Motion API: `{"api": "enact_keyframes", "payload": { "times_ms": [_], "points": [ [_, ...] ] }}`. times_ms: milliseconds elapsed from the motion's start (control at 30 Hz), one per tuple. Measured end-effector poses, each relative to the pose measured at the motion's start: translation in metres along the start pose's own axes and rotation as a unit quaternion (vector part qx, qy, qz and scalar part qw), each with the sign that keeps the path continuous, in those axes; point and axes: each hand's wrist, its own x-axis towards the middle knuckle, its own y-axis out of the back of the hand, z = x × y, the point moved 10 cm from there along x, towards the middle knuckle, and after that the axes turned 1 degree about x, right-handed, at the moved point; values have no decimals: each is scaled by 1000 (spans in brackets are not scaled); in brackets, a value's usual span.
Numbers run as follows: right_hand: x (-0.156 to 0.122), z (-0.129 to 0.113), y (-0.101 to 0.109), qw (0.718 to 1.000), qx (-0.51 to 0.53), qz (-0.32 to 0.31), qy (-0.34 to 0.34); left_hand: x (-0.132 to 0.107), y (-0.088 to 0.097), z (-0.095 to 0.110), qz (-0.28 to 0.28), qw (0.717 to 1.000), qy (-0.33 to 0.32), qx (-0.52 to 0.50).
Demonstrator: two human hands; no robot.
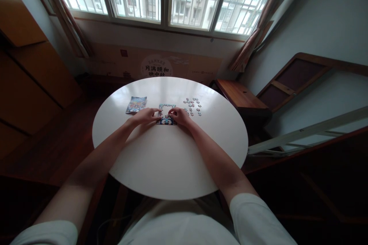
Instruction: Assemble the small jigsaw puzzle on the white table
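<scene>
A partly assembled jigsaw puzzle [166,121] lies on the white table, its frame joined around a bare white middle and a dark blue picture along its near edge. My left hand [147,115] rests at the puzzle's left edge, thumb and forefinger apart, with nothing visible held. Over the right side of the puzzle, my right hand [180,115] has its fingertips pinched together on what looks like a small puzzle piece, mostly hidden by the fingers. Several loose puzzle pieces [190,104] are spread just right of that hand.
A colourful printed picture sheet [137,105] lies left of the puzzle. The round white table [166,160] reaches close to my body. Behind it stands a printed cardboard panel [184,65] under the barred windows. A wooden stool or bench [240,93] is at the right.
</scene>
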Motion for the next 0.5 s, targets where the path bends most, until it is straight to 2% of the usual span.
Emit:
{"api": "enact_keyframes", "payload": {
  "times_ms": [500],
  "points": [
    [0, -2, 2, 1000, 5, 5, 6, -8, 6, 10, -12, 1000, 16, 5]
  ]
}}
